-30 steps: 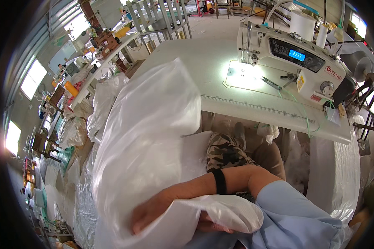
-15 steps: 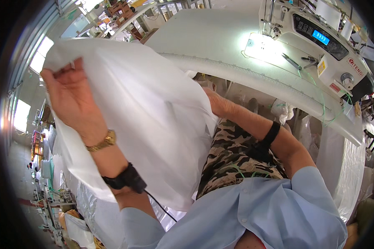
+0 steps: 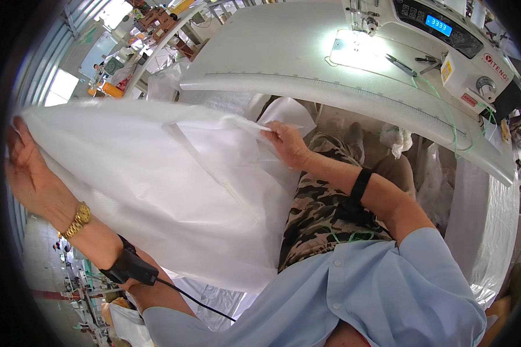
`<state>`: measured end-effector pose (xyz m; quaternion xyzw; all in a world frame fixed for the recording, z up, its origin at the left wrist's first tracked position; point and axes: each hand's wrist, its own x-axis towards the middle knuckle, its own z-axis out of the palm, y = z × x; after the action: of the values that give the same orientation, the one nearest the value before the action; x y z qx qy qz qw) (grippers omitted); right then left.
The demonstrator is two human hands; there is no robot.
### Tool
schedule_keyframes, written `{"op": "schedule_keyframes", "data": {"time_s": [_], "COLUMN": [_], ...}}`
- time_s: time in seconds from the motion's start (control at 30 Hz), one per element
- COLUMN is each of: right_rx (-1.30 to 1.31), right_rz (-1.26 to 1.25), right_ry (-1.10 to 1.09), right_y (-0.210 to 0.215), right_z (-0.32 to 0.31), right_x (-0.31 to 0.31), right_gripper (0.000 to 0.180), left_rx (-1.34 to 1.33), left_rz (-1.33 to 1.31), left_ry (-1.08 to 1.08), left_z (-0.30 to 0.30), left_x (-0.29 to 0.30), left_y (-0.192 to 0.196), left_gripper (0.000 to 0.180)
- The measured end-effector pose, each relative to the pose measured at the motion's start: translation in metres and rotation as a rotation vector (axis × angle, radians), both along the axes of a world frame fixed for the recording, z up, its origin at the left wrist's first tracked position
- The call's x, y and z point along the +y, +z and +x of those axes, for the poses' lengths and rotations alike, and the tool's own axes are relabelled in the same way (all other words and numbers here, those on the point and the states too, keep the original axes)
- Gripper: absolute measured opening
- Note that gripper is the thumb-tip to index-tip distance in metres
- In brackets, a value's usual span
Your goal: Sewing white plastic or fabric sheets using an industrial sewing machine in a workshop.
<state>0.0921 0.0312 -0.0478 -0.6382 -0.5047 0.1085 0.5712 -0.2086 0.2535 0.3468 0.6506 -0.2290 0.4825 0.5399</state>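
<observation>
A large white woven fabric bag (image 3: 156,185) is stretched out in the air in front of me. My left hand (image 3: 23,168) grips its far left corner, arm raised, with a gold watch and a black wrist device on the forearm. My right hand (image 3: 286,144) pinches the bag's upper edge near the middle, just below the sewing table's front edge. The bag hangs down over my lap and camouflage trousers (image 3: 324,214).
A white sewing table (image 3: 307,63) spans the top, with a white sewing machine (image 3: 446,40) at the right and scissors (image 3: 399,65) on its lit surface. More white fabric hangs at the right (image 3: 480,214) and lies piled at the left (image 3: 162,87).
I have lifted the bag from my lap and spread it wide. My left hand went up and out to the left; my right hand moved up to the bag's upper edge.
</observation>
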Motion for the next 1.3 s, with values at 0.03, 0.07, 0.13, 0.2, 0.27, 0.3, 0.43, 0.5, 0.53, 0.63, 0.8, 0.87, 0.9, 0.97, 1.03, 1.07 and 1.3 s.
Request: {"op": "schedule_keyframes", "data": {"time_s": [0.03,0.07,0.13,0.2,0.27,0.3,0.43,0.5,0.53,0.63,0.8,0.87,0.9,0.97,1.03,1.07,1.3], "right_rx": [-0.016,-0.046,-0.121,-0.274,-0.31,-0.3,-0.471,-0.416,-0.379,-0.272,-0.276,-0.308,-0.339,-0.493,-0.637,-0.632,-0.54], "right_rz": [0.072,0.154,0.123,0.262,0.294,0.267,0.239,0.217,0.168,0.051,-0.015,-0.073,-0.196,-0.301,-0.439,-0.245,0.378], "right_ry": [-0.07,-0.068,-0.031,-0.155,-0.107,-0.1,-0.061,-0.017,0.116,0.341,0.448,0.442,0.424,0.442,0.454,0.406,0.062], "right_y": [0.011,0.025,0.06,0.106,0.147,0.163,0.207,0.21,0.207,0.183,0.116,0.091,0.081,0.067,0.056,0.053,0.145], "right_z": [0.002,0.005,0.013,0.017,0.017,0.013,0.004,0.006,0.011,0.025,0.028,0.029,0.031,0.04,0.046,0.047,0.072], "right_x": [0.001,0.0,-0.006,-0.002,0.001,0.0,0.001,-0.002,-0.005,-0.011,-0.007,-0.006,-0.006,-0.002,-0.006,-0.011,-0.065], "right_gripper": [0.022,0.022,0.02,0.02,0.025,0.025,0.03,0.033,0.037,0.044,0.047,0.043,0.04,0.035,0.031,0.026,0.016], "left_rx": [-0.079,-0.039,0.237,0.477,0.595,0.655,0.83,0.78,1.027,0.942,0.873,0.818,0.755,0.652,0.639,0.613,1.049], "left_rz": [-0.027,-0.203,-0.337,0.016,0.284,0.205,0.836,0.816,0.816,0.671,0.739,0.792,0.837,0.804,0.828,0.878,0.92], "left_ry": [0.412,0.697,1.033,1.287,1.111,0.892,0.667,0.893,0.943,0.74,0.932,1.058,1.216,1.301,1.36,1.417,1.755], "left_z": [0.001,0.003,0.025,0.049,0.078,0.092,0.144,0.154,0.152,0.132,0.079,0.057,0.047,0.024,0.007,-0.001,0.016], "left_x": [0.009,0.016,0.028,0.015,-0.023,-0.049,-0.134,-0.146,-0.144,-0.131,-0.122,-0.119,-0.116,-0.104,-0.08,-0.066,0.035], "left_y": [-0.005,-0.01,-0.034,-0.053,-0.076,-0.089,-0.123,-0.122,-0.115,-0.105,-0.071,-0.054,-0.047,-0.04,-0.032,-0.03,-0.066], "left_gripper": [0.037,0.043,0.051,0.053,0.052,0.052,0.064,0.047,0.035,0.013,0.012,0.013,0.015,0.018,0.02,0.02,0.025]}}
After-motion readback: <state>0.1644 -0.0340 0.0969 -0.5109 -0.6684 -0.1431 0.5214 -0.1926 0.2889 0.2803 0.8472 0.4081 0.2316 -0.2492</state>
